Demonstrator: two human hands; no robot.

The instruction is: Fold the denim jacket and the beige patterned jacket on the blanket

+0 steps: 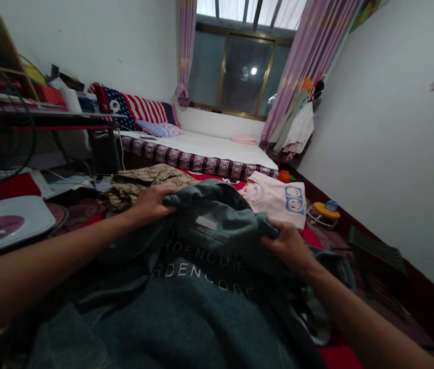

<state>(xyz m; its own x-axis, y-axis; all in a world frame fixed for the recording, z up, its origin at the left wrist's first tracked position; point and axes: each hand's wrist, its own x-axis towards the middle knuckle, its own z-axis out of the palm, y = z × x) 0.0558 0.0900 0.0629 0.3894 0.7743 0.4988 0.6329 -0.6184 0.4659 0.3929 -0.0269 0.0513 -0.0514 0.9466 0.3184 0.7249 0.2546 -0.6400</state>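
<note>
A dark blue-green denim jacket (201, 307) with pale lettering across it spreads out before me, its collar end raised and farthest from me. My left hand (150, 207) is closed on the fabric at one side of the collar. On the other side, my right hand (288, 246) pinches the collar edge. Between the hands a small pale label (206, 223) shows inside the neck. Just beyond the jacket lie a pink shirt (273, 195) with blue smiley squares and a tan patterned garment (151, 179). The jacket's lower part is dark and blurred.
A bed (201, 146) with a white cover stands under the window. At left are a cluttered desk (78, 114) and a white appliance (17, 220). A yellow-seated stool (325, 210) and a dark folding chair (374, 251) stand at right. Clothes (297, 128) hang by the curtain.
</note>
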